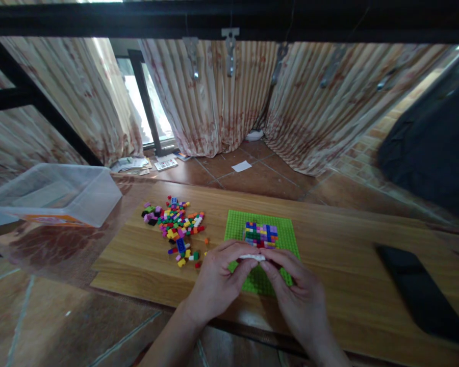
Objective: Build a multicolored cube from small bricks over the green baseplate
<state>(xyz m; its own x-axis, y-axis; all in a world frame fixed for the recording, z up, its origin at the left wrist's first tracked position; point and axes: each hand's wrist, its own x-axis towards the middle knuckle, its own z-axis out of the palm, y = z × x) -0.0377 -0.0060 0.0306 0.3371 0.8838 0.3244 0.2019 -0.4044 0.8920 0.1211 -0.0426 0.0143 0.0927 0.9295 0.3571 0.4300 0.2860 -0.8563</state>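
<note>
My left hand (219, 279) and my right hand (295, 290) meet over the near half of a green baseplate (237, 225) and pinch the two ends of a small white brick (253, 257) between their fingertips. Just beyond the white brick, a block of many-coloured bricks (260, 235) is built on the baseplate. A loose pile of small coloured bricks (176, 224) lies on the wooden table (340, 265) to the left of the plate, nearest my left hand.
A clear plastic tub (57, 194) lies tipped at the far left. A flat black object (421, 293) lies on the table at the right. Beyond the table are tiled floor, scattered papers (241, 166) and striped curtains.
</note>
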